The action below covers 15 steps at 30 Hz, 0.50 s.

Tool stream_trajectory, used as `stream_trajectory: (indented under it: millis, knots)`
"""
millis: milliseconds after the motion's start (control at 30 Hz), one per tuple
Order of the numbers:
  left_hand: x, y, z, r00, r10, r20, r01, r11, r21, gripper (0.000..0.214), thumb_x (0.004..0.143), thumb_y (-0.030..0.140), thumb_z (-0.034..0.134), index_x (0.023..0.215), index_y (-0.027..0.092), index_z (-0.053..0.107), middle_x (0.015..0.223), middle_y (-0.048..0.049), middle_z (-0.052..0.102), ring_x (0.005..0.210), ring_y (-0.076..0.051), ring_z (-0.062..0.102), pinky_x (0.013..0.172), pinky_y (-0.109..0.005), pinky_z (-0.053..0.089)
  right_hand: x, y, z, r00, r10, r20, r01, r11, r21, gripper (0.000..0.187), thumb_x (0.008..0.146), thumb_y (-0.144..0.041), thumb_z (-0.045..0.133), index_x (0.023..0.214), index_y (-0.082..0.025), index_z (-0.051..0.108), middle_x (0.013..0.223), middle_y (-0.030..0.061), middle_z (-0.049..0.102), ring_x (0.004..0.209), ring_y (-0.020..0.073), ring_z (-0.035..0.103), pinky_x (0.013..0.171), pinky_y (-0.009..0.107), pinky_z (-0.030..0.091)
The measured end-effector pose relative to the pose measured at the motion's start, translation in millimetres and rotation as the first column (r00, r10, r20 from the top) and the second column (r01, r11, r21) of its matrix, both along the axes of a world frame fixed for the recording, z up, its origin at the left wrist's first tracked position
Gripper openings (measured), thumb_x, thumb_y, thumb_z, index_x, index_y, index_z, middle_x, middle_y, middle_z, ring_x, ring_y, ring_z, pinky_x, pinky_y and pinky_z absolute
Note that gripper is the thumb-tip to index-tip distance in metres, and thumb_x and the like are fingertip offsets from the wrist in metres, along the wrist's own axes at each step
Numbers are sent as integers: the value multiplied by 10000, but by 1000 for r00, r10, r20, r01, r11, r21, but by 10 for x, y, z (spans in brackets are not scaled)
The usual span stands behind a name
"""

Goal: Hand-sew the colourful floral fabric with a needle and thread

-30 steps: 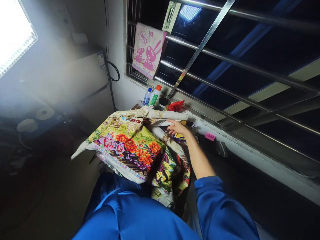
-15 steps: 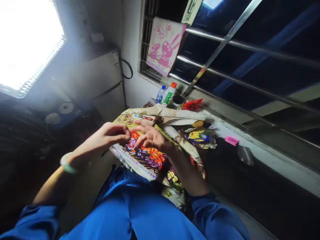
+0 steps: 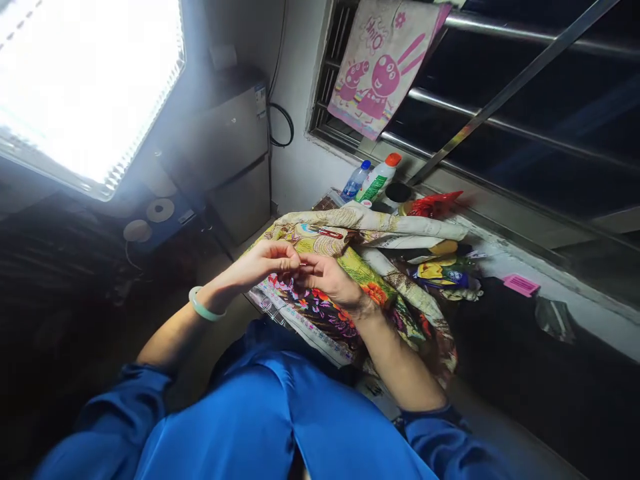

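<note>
My left hand (image 3: 273, 262), with a pale green bangle at the wrist, is closed in a pinch. Its fingertips meet those of my right hand (image 3: 330, 281), whose fingers are also pinched. Whatever lies between them is too small to name; only a tiny pale glint shows. Both hands are above a large embroidered cloth (image 3: 325, 317) with orange, red and purple flowers on a dark ground and a white printed edge. On the cloth's yellow-green part, just beyond the hands, rests a small red-handled tool (image 3: 330, 233), perhaps thread snips.
Behind the cloth stand a blue-capped bottle (image 3: 356, 181), a white bottle with an orange cap (image 3: 377, 179) and a red packet (image 3: 435, 203). A pink towel (image 3: 383, 67) hangs on the window bars. A bright lamp (image 3: 90, 87) glares upper left, near a fridge (image 3: 235, 153).
My hands, apart and blurred with the right fingers spread, have come together fingertip to fingertip. The whole view has shifted, so the scene sits farther right.
</note>
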State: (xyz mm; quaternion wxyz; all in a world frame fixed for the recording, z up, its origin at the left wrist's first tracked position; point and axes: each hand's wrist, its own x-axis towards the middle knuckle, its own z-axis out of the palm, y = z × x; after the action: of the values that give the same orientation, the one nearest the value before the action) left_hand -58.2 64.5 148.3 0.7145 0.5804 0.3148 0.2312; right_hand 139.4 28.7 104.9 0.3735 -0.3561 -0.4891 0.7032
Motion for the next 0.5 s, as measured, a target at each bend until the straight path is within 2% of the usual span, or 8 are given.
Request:
stream_trajectory:
  millis: [67, 133, 200, 267, 367, 433, 500]
  knots:
    - [-9, 44, 16, 1000, -24, -2, 24, 1000, -12, 372, 725, 481, 786, 700, 145, 629, 627, 12, 594, 554, -105, 509, 553, -245, 442, -20, 20, 18, 998, -20, 59, 18, 1000, 20, 320, 713, -474, 821, 804, -185, 717, 645, -11, 658, 509, 100, 508, 474, 225, 445]
    - [-32, 64, 15, 999, -49, -16, 48, 999, -25, 363, 715, 469, 794, 691, 144, 635, 617, 16, 591, 550, -101, 508, 552, -241, 442, 41, 30, 47, 988, -77, 136, 68, 995, 70, 316, 746, -471, 806, 679, -189, 680, 538, -32, 586, 462, 91, 466, 446, 227, 398]
    - [-48, 72, -5, 998, -50, -25, 49, 998, -40, 361, 700, 464, 802, 676, 146, 632, 602, 17, 590, 536, -99, 506, 541, -239, 438, 130, 29, 96, 981, -97, 166, 81, 991, 102, 330, 774, -487, 791, 683, -194, 670, 510, -31, 575, 452, 100, 491, 466, 241, 416]
    - [-57, 82, -35, 1000, -9, -21, 8, 998, -56, 363, 690, 470, 799, 671, 152, 626, 590, 13, 597, 518, -103, 511, 523, -240, 433, 224, 20, 160, 985, -124, 122, 113, 989, 92, 355, 785, -526, 775, 725, -198, 653, 549, -18, 606, 440, 103, 507, 469, 252, 429]
    - [-102, 116, -79, 991, 134, -31, -135, 991, -24, 344, 685, 461, 789, 674, 155, 633, 572, 11, 599, 500, -104, 510, 506, -236, 422, 421, 5, 261, 969, -246, 33, 246, 969, 23, 387, 750, -529, 799, 725, -208, 584, 565, -43, 553, 381, 66, 395, 382, 223, 329]
    - [-172, 146, -115, 973, 220, -70, -218, 975, 34, 323, 682, 444, 782, 663, 152, 645, 554, 11, 589, 491, -102, 498, 502, -234, 412, 634, -3, 314, 930, -364, 39, 364, 931, 18, 383, 721, -479, 827, 713, -211, 554, 519, -88, 421, 373, 43, 284, 355, 196, 231]
    - [-266, 167, -173, 957, 261, -130, -251, 964, 84, 309, 683, 437, 766, 649, 150, 654, 541, 9, 583, 489, -105, 489, 494, -234, 402, 910, -9, 347, 866, -494, 77, 490, 869, 73, 362, 701, -429, 840, 708, -210, 553, 506, -111, 322, 386, 33, 220, 362, 187, 181]
